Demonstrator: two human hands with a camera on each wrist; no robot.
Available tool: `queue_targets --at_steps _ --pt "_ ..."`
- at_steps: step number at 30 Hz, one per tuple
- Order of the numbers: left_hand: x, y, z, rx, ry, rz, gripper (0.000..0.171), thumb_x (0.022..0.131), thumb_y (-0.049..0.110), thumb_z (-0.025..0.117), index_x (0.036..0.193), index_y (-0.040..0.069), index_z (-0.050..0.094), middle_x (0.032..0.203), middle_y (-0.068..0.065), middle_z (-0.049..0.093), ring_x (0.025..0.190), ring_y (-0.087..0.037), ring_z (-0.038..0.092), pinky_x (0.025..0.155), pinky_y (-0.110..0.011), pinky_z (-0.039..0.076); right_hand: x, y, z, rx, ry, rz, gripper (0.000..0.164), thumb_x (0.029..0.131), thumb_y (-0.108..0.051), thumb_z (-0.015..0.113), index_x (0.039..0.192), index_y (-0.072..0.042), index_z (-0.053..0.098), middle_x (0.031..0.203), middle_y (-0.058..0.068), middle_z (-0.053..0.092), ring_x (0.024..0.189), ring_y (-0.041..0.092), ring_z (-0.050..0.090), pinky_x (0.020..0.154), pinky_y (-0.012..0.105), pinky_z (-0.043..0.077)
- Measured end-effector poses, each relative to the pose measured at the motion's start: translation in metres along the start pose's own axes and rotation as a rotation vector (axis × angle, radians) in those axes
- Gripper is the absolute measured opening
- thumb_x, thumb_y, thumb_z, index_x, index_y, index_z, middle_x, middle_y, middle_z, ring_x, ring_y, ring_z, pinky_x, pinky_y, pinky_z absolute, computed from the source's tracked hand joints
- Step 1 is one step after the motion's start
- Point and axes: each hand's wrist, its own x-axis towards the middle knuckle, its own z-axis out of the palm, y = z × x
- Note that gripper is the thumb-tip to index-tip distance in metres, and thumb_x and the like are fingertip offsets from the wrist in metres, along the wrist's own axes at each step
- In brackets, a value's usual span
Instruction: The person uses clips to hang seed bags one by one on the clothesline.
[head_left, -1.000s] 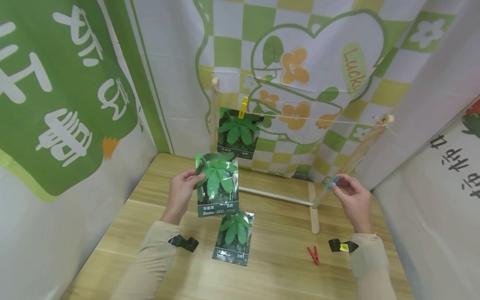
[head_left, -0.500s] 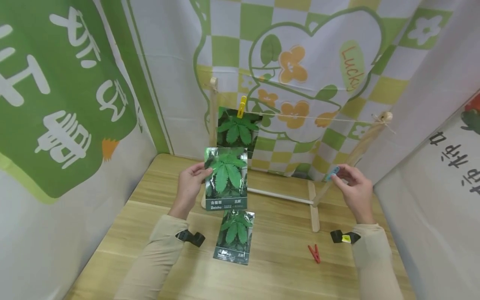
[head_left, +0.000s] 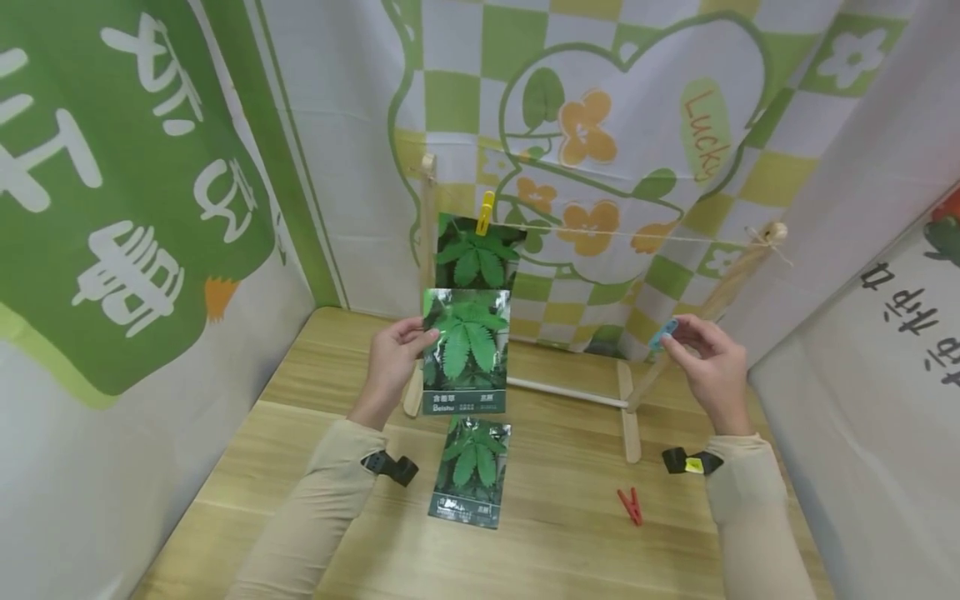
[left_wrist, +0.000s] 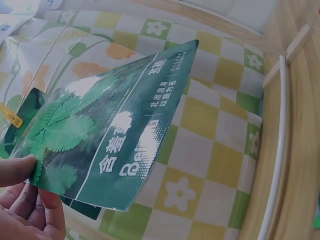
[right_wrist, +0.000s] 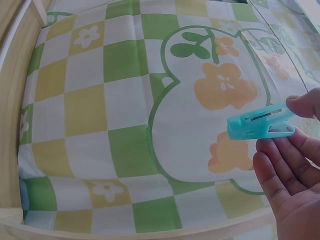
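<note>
My left hand [head_left: 395,367] pinches the left edge of a green seed packet [head_left: 467,350] with a fern-like leaf on its front. In the head view this packet overlaps the lower part of another such packet [head_left: 480,254], which hangs from a string by a yellow clothespin [head_left: 485,213]. A third packet [head_left: 471,471] lies on the table below. Off to the right, my right hand [head_left: 708,367] pinches a blue clothespin [head_left: 663,334] between thumb and fingers. The right wrist view shows the clothespin [right_wrist: 260,122] with its nose pointing left, away from the palm.
A wooden frame with two posts [head_left: 731,283] holds the string [head_left: 622,234] across its top. A white rod [head_left: 566,392] joins its feet low down. One red clothespin [head_left: 630,506] lies on the wooden table [head_left: 570,550]. Patterned cloth [head_left: 453,104] hangs behind.
My left hand has carried its packet right and slightly up, so it now covers the lower part of the hanging one. My right hand has risen slightly with the blue clothespin.
</note>
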Motion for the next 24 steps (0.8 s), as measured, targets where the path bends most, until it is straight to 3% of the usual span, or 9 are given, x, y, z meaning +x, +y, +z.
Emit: queue_targets --at_steps 10,14,20,24 --pt "0.001 0.007 0.012 0.024 -0.031 0.027 0.038 0.091 0.012 0.068 0.126 0.0 0.06 0.105 -0.013 0.069 0.092 -0.016 0.065 0.082 -0.025 0.054 0.011 -0.011 0.002 -0.029 -0.014 -0.02 0.025 0.082 0.012 0.069 0.106 0.014 0.066 0.092 -0.017 0.066 0.083 -0.003 0.063 0.078 0.008 0.052" --pt "0.002 0.009 0.018 0.027 -0.049 0.034 0.038 0.091 0.012 0.068 0.126 -0.001 0.06 0.112 -0.019 0.069 0.092 -0.016 0.066 0.081 -0.023 0.054 0.015 -0.016 0.005 -0.014 -0.023 -0.043 0.025 0.081 0.013 0.069 0.106 0.014 0.065 0.093 -0.016 0.067 0.084 -0.003 0.064 0.08 0.009 0.052" --pt "0.004 0.009 0.023 0.033 -0.076 0.054 0.039 0.092 0.013 0.067 0.127 -0.001 0.06 0.113 -0.021 0.068 0.09 -0.011 0.063 0.087 -0.03 0.054 0.02 -0.018 0.01 0.013 -0.03 -0.072 0.025 0.08 0.015 0.069 0.105 0.016 0.065 0.092 -0.016 0.067 0.083 -0.004 0.064 0.078 0.009 0.052" --pt "0.006 0.009 0.027 0.027 -0.079 0.056 0.04 0.092 0.013 0.067 0.128 -0.001 0.06 0.114 -0.02 0.067 0.09 -0.01 0.062 0.083 -0.025 0.053 0.025 -0.022 0.014 0.005 -0.04 -0.094 0.026 0.08 0.014 0.07 0.106 0.015 0.066 0.093 -0.016 0.067 0.084 -0.004 0.065 0.078 0.009 0.052"
